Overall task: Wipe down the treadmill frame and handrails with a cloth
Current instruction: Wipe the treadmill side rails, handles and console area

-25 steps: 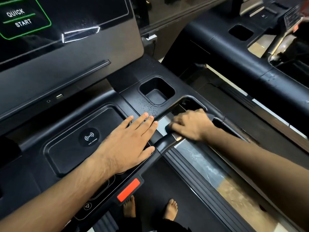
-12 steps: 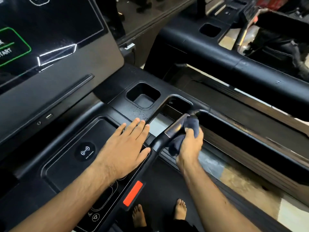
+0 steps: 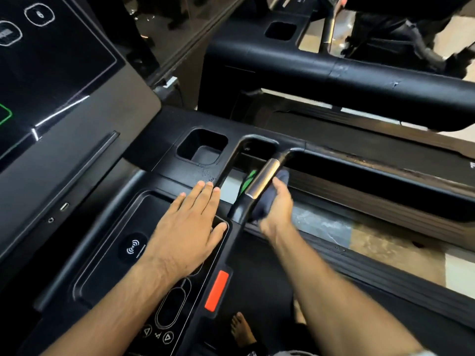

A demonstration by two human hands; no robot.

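A black treadmill console (image 3: 108,253) fills the lower left, with a wireless-charging tray and a red stop tab (image 3: 216,290). My left hand (image 3: 190,227) lies flat on the console, fingers straight. A black handrail (image 3: 262,179) with a metal sensor sleeve curves up from the console's right edge. My right hand (image 3: 279,206) grips a dark blue cloth (image 3: 262,206) bunched against the right underside of that handrail, just below the metal sleeve. Part of the cloth is hidden behind the rail.
The touchscreen (image 3: 51,68) stands at upper left. A square cup holder (image 3: 203,147) sits behind my left hand. The long right side rail (image 3: 385,176) runs off to the right. A neighbouring treadmill (image 3: 334,73) stands beyond it. My bare feet (image 3: 243,330) stand on the belt.
My right hand moved from on top of the handrail to its right underside, the cloth coming into view, then slid a little lower. My left hand stayed flat on the console.
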